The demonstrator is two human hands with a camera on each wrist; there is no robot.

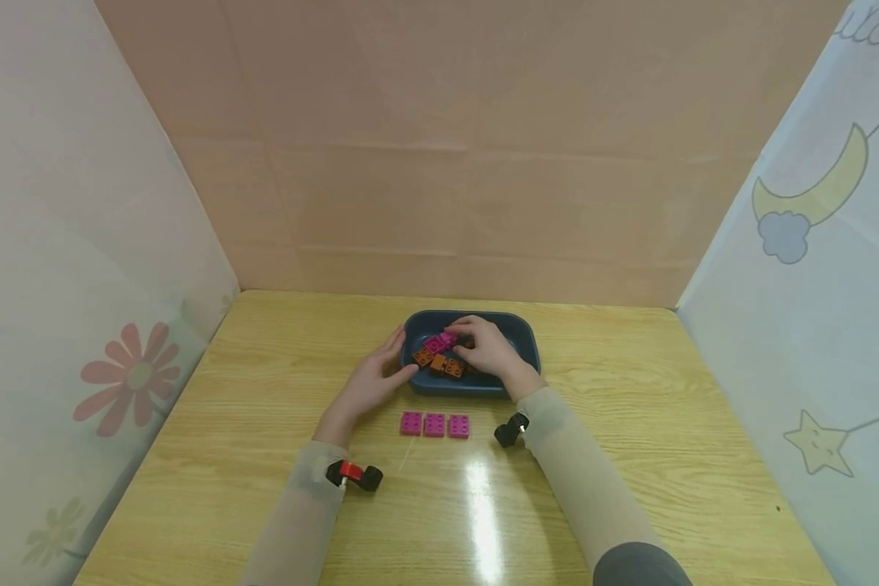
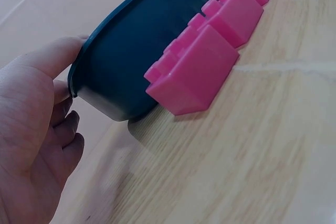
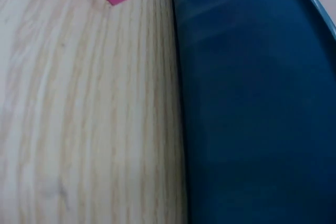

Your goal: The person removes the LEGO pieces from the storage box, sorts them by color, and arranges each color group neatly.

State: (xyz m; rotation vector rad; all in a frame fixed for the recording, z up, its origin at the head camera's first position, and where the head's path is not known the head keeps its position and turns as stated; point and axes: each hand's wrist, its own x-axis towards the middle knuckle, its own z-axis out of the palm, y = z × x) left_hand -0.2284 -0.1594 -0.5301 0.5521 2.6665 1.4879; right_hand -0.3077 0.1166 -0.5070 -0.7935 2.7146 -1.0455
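A dark blue tray point(image 1: 525, 346) stands on the table, with pink and orange toy building bricks inside. My left hand point(image 1: 369, 382) holds its left end, the thumb at the rim; in the left wrist view that hand point(image 2: 31, 114) has its lower fingers curled beside the tray wall point(image 2: 121, 61). My right hand point(image 1: 489, 348) reaches into the tray and pinches a pink brick point(image 1: 448, 337) with thumb and forefinger. Another pink brick point(image 1: 433, 345) and several orange bricks point(image 1: 454, 368) lie close by. The right wrist view shows only the tray's outer wall point(image 3: 252, 103), no hand.
Three pink bricks point(image 1: 435, 424) lie in a row on the wooden table point(image 1: 264, 407), just in front of the tray. Each wrist carries a small black camera. A tan sheet point(image 1: 439, 163) hangs behind, with printed white sheets point(image 1: 813, 342) at both sides.
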